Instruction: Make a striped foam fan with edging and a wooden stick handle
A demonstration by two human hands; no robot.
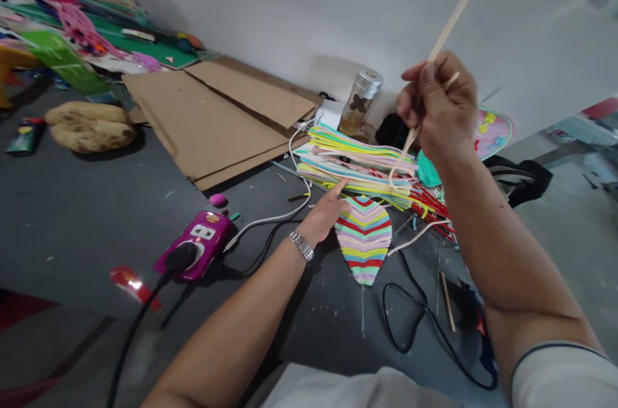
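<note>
My right hand (440, 109) is raised and closed around a long thin pale stick (461, 4) that runs up to the top right and down past my fist. My left hand (324, 213), with a metal watch (302, 246) on the wrist, reaches out over the dark floor with fingers stretched, its tip touching a pile of coloured foam strips (355, 166). Just right of it lies a leaf-shaped piece striped in several colours (364, 237) on a thin stem.
A magenta power strip (199, 244) with a black plug and white cable lies at left. Brown cardboard sheets (207, 121) lean by the white wall. A jar with a metal lid (360, 102), red sticks (434, 212), black cables (420, 324) and craft clutter (77, 35) surround the spot.
</note>
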